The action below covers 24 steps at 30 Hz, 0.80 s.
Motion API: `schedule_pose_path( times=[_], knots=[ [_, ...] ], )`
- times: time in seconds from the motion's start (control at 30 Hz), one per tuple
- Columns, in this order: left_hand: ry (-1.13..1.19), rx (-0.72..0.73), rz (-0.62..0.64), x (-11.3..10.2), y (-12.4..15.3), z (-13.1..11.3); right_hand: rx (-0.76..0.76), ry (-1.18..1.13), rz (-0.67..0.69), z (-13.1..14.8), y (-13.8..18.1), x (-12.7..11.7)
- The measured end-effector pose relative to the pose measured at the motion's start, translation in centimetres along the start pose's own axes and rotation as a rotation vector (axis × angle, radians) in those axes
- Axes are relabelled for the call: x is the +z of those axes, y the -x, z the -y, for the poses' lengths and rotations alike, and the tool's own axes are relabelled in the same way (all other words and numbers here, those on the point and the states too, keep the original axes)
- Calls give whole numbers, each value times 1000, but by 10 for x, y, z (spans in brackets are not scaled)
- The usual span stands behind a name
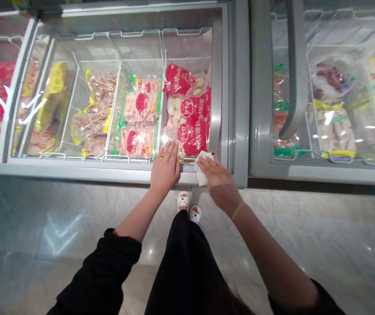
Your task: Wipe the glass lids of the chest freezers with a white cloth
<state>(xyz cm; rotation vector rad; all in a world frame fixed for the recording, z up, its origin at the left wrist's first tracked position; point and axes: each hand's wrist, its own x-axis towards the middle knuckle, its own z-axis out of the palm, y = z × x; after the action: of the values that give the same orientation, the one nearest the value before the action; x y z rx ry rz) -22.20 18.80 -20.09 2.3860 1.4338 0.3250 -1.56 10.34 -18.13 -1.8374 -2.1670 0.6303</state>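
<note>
My left hand [165,168] lies flat on the front rim of a chest freezer [118,171], its fingers stretched out toward the bags inside and a thin ring on one finger. My right hand [222,183] presses a crumpled white cloth [201,176] against the same rim, near the freezer's right corner. Its fingers lie over the cloth, and part of the cloth shows beneath and beside them. Just beyond both hands are red-and-clear bags of frozen food [192,122] in a wire basket section.
Wire dividers separate pink-filled bags with green edges [140,140] and yellow-edged bags [97,113]. A second freezer [341,174] with a curved grey handle [297,74] stands at the right. My feet in white sandals [183,200] are on the shiny tiled floor [76,218].
</note>
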Motion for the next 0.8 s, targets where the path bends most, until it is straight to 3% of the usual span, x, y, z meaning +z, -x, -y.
schedule_pose_path(
  times=[0.17, 0.33, 0.47, 0.63, 0.8],
  knots=[
    [-5, -13, -21, 0, 1, 0, 81, -4, 108, 17, -29, 13],
    [-13, 2, -4, 0, 1, 3, -100, -46, 54, 1, -8, 0],
    [-8, 18, -8, -1, 2, 4, -26, -11, 4, 2, -5, -2],
    [10, 24, 6, -1, 2, 6, 61, -3, 116, 22, -31, 12],
    [19, -4, -6, -2, 2, 5, -72, -77, 76, 11, -11, 0]
  ],
)
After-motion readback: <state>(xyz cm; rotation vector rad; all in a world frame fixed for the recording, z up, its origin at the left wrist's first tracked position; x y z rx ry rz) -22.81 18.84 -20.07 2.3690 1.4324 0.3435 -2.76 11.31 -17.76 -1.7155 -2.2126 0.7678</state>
